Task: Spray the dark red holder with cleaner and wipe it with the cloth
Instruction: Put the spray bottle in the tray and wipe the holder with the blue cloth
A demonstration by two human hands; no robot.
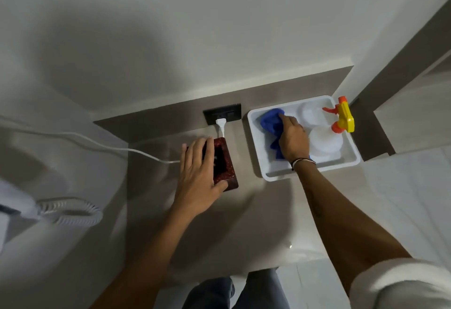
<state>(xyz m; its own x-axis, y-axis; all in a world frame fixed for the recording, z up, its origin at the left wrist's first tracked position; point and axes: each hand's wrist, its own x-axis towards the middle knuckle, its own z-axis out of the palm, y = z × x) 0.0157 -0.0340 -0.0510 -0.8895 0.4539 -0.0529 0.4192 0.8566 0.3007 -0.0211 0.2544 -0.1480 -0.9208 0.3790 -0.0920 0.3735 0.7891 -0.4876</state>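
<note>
The dark red holder is a speckled rectangular tray with a dark hollow, lying on the grey counter just below a wall socket. My left hand grips it from the left, fingers over its rim and thumb at its near end. To the right stands a white tray. Inside it lies a crumpled blue cloth, and my right hand presses down on it with fingers closing around the fabric. A clear spray bottle with a yellow and orange trigger head lies in the tray's right half.
A black wall socket holds a white plug; its cable runs left across the counter. A white handset with a coiled cord sits at the left. A wall corner rises right of the tray.
</note>
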